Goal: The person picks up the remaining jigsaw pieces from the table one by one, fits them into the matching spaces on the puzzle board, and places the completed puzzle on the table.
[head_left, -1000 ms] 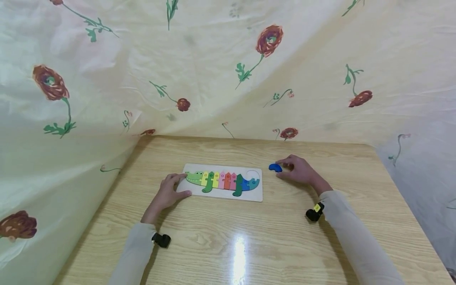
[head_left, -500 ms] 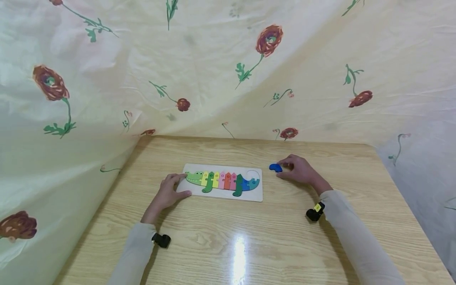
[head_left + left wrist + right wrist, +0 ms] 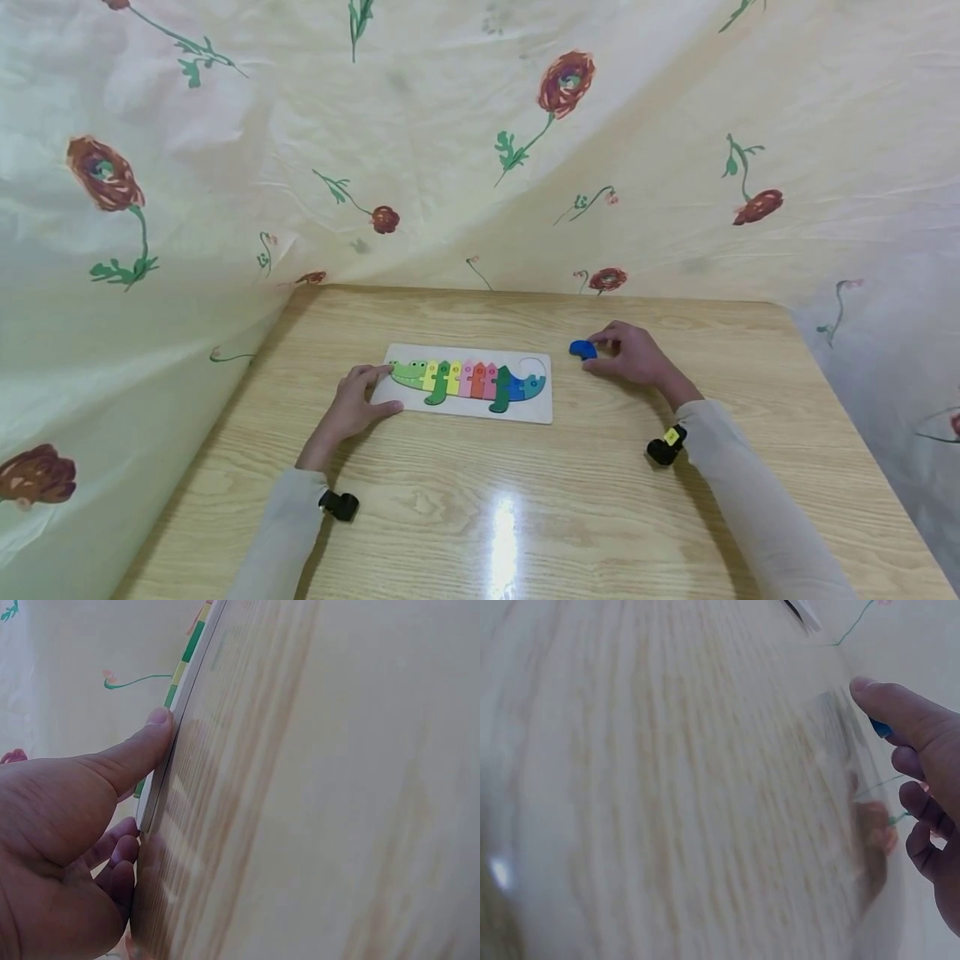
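Observation:
A white puzzle board with a colourful crocodile lies on the table. Most of the crocodile's pieces sit in it, and a curved outline shows bare at the tail end on the right. My left hand holds the board's left end, thumb at the near edge and a finger by the crocodile's head; the thumb also shows against the board's edge in the left wrist view. To the right of the board, my right hand pinches a curved blue puzzle piece. In the right wrist view the fingers hide most of that piece.
The wooden table carries a bright light reflection near its front. A flowered cloth hangs behind and to both sides of the table. Small black cameras are strapped to both wrists.
The blue puzzle piece has turned slightly in my right hand and shifted a little to the right, away from the board. My left hand and the board stay in place.

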`<act>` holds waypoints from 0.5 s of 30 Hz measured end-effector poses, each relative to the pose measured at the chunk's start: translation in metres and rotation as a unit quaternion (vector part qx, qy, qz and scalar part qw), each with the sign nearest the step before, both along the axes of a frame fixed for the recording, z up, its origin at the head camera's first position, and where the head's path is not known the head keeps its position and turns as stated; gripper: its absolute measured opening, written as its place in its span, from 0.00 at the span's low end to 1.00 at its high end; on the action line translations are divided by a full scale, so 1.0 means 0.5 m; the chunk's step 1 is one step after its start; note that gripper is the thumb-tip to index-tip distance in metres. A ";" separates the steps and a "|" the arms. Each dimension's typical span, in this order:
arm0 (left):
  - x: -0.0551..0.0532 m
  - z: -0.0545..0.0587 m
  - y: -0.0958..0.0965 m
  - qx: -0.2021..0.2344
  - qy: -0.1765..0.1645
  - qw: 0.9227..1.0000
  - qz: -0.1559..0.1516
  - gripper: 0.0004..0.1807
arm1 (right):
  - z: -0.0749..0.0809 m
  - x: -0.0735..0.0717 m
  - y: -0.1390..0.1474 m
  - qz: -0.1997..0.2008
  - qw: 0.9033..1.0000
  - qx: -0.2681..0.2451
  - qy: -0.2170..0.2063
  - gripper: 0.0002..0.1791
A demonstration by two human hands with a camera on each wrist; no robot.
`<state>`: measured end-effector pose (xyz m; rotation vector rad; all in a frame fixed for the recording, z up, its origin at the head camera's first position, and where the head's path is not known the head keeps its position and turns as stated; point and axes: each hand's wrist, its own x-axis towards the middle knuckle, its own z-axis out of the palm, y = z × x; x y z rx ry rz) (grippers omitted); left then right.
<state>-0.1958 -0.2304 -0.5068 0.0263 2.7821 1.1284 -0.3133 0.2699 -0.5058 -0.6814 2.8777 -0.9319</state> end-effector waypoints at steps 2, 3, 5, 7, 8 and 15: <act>0.001 0.000 0.000 0.000 0.001 1.000 -0.001 0.41 | 0.003 0.001 0.001 -0.002 1.000 0.000 0.001 0.27; 0.001 0.001 0.000 0.000 0.001 1.000 -0.001 0.41 | 0.004 0.001 0.001 -0.003 1.000 0.000 0.002 0.28; 0.001 0.002 0.000 -0.001 0.002 1.000 -0.003 0.41 | 0.007 0.003 0.001 -0.005 1.000 0.001 0.003 0.28; 0.002 0.004 0.001 0.001 0.001 1.000 -0.003 0.41 | 0.011 0.004 0.001 -0.007 1.000 -0.001 0.004 0.27; 0.002 0.005 0.002 0.001 -0.001 1.000 -0.002 0.41 | 0.013 0.005 0.001 -0.009 1.000 0.000 0.005 0.27; 0.002 0.007 0.003 0.003 -0.010 1.000 0.002 0.41 | 0.033 0.006 -0.003 -0.009 1.000 -0.026 0.009 0.25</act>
